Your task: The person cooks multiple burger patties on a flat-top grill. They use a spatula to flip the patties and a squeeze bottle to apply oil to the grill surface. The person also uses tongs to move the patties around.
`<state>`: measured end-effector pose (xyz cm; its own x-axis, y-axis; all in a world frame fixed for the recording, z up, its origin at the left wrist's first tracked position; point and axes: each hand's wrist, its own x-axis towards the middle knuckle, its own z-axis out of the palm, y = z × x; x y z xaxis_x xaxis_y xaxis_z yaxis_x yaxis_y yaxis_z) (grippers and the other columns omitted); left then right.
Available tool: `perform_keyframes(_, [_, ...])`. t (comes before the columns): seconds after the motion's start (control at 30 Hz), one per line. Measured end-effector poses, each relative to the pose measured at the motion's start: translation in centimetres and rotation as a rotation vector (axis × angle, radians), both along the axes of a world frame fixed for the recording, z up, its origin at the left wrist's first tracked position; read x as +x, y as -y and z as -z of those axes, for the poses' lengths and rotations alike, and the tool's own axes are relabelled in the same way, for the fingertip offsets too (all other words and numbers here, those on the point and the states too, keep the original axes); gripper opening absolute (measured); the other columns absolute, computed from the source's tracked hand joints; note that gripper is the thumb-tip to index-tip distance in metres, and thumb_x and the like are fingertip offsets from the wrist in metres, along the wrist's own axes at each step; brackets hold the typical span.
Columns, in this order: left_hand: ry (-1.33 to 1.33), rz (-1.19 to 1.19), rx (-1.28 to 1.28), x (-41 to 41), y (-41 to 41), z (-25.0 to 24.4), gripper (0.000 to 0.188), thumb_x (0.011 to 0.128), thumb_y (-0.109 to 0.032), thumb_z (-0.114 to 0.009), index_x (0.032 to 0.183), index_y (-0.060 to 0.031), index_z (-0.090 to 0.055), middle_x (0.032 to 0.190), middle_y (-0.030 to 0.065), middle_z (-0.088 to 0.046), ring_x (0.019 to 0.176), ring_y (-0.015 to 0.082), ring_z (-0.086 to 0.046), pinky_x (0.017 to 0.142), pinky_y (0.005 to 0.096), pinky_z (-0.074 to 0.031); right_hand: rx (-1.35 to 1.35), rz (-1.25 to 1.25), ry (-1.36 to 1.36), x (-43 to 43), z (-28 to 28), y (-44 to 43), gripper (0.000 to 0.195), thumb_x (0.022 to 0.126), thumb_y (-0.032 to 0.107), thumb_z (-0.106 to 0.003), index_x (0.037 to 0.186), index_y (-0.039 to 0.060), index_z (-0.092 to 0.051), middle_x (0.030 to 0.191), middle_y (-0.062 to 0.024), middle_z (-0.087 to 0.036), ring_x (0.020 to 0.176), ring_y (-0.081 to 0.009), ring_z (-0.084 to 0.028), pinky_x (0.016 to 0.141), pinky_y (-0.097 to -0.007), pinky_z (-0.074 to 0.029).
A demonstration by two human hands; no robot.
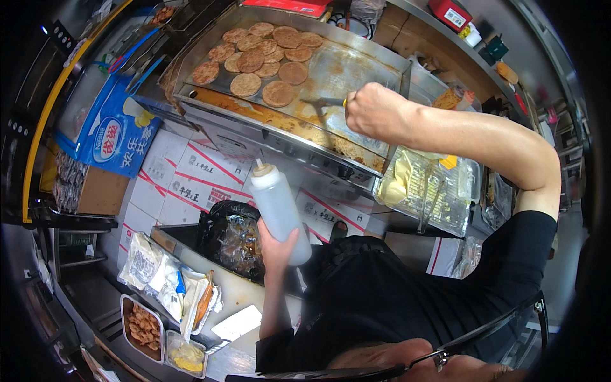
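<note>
My left hand [278, 250] is wrapped around a translucent plastic squeeze bottle [279, 205], tilted with its nozzle up and to the left. The bottle looks mostly empty, though its contents are hard to make out. Over the steel griddle [353, 62], my right hand [372, 112] grips the handle of a spatula [324, 101]. Its dark, blurred end lies close to the griddle surface, right of the nearest browned patty [278, 93]. Several round patties [250, 60] cover the griddle's left part, some overlapping. My fist hides most of the spatula handle.
A wire-racked tray [420, 191] with yellow cheese slices and tongs stands right of the griddle. Below the bottle is a black-lined bin [234, 238]. Food packages [162, 277] lie on the counter, near a container of browned pieces [143, 327]. A blue chest freezer [112, 129] stands left.
</note>
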<state>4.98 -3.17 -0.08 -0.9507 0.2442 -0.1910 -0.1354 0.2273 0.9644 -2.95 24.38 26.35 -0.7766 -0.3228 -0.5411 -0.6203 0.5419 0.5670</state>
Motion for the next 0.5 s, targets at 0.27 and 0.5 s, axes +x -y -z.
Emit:
perform_keyframes(0.27, [0.018,0.029,0.004,-0.1,-0.1,-0.3,0.080,0.067,-0.022,-0.078,0.131,-0.0028,-0.036,0.115,0.0214,-0.057,0.107,0.0341,-0.057,0.090,0.0436,-0.045,-0.030,0.059,0.037,1.6,-4.8,2.3,0.017,0.083,0.011,-0.059,0.092,-0.0023,-0.065,0.083,-0.0090,-0.066,0.067,-0.0149,-0.065,0.056,-0.0285,-0.051])
perform_keyframes(0.5, [0.003,0.027,0.010,-0.6,0.3,0.6,0.081,0.066,-0.023,-0.078,0.132,-0.0026,-0.035,0.116,0.0214,-0.056,0.106,0.0346,-0.057,0.090,0.0438,-0.045,-0.091,0.044,-0.159,1.7,-2.9,-1.0,0.004,0.076,0.011,-0.063,0.074,0.0076,-0.064,0.072,-0.0063,-0.066,0.071,-0.0212,-0.067,0.062,-0.0316,-0.052])
